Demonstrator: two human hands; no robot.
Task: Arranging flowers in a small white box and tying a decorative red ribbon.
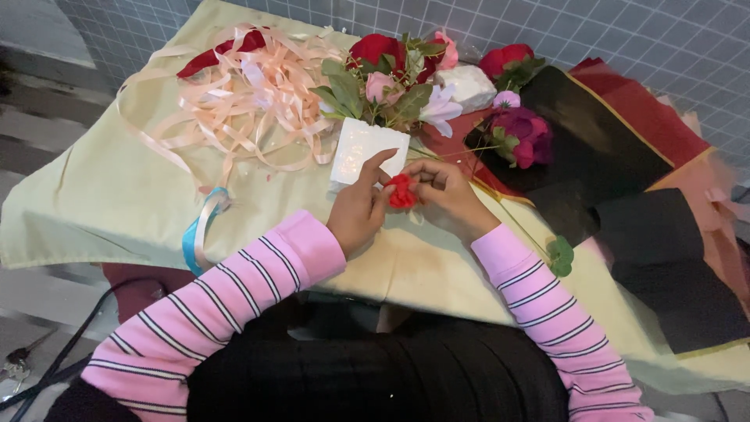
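My left hand and my right hand meet over the pale yellow tablecloth, both pinching a small red artificial flower between their fingertips. Just beyond the hands stands a white box-shaped vase filled with red and pink flowers and green leaves. My left forefinger reaches up against the vase's front. Both arms wear pink striped sleeves.
A tangle of peach ribbon lies at the back left, a blue ribbon at the left edge. Dark purple and red flowers rest on black and red wrapping sheets to the right. A green leaf lies near my right wrist.
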